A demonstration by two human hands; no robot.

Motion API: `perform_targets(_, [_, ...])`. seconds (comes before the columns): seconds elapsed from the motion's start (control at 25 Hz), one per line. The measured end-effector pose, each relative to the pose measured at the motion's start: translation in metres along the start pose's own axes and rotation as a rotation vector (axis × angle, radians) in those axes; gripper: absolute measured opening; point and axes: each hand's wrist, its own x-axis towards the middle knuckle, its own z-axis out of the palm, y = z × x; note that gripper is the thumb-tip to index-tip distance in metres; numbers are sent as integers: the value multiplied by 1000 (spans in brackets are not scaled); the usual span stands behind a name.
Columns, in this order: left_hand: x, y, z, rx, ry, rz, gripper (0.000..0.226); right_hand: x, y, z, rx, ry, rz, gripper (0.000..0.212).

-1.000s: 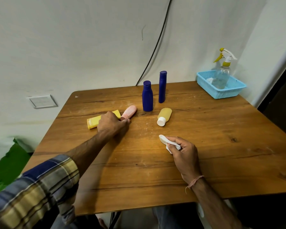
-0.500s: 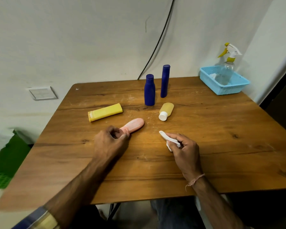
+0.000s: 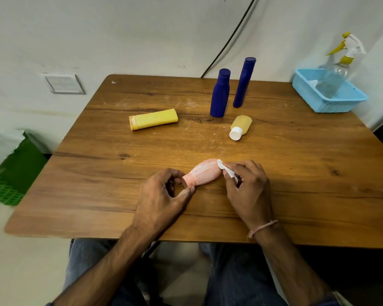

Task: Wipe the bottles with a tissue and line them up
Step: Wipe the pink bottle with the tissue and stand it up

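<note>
A pink bottle (image 3: pixel 202 175) lies on its side near the front of the wooden table (image 3: pixel 296 173). My left hand (image 3: pixel 164 195) pinches its cap end. My right hand (image 3: pixel 248 186) holds a white tissue (image 3: pixel 227 170) against the bottle's other end. Two dark blue bottles stand upright at the back, a shorter one (image 3: pixel 220 93) and a taller one (image 3: pixel 243 82). A yellow tube (image 3: pixel 153 119) lies flat at the back left. A small yellow bottle with a white cap (image 3: pixel 240 127) lies in front of the blue ones.
A light blue basket (image 3: pixel 332 101) at the table's back right corner holds a clear spray bottle (image 3: pixel 338 71) with a yellow trigger. A black cable (image 3: pixel 228 38) runs down the wall behind. A green crate (image 3: pixel 7 182) sits on the floor to the left.
My left hand has dragged the pink bottle from beside the yellow tube to the table's front. My right hand has brought the tissue onto the bottle's end.
</note>
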Motion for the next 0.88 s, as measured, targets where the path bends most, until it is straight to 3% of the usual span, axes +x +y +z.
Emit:
perform_targets(0.12, [-1, 0, 1, -22, 4, -9, 25, -16, -31, 8, -17, -45, -13, 35])
perform_targets(0.24, [-2, -1, -1, -50, -10, -5, 23, -40, -66, 2, 166, -205, -94, 43])
perform_targets(0.32, [-2, 0, -1, -52, -36, 8, 24, -24, -60, -9, 246, -132, -10, 40])
perform_targets(0.4, [-2, 1, -2, -57, -41, -3, 25, 3, -39, -16, 114, -21, 85, 40])
perform_targets(0.48, [-2, 2, -2, -58, -43, -15, 26, 15, -26, -15, -38, -34, 120, 40])
perform_targets(0.56, [-1, 3, -1, -38, -55, -10, 26, 2, -37, -5, -54, -119, 75, 42])
perform_targets(0.72, [-2, 2, -2, -61, -63, -4, 26, -31, -68, -7, 164, -274, -84, 41])
perform_targets(0.88, [-2, 2, -2, -60, -70, 5, 35, 10, -37, -19, 34, -120, -1, 41])
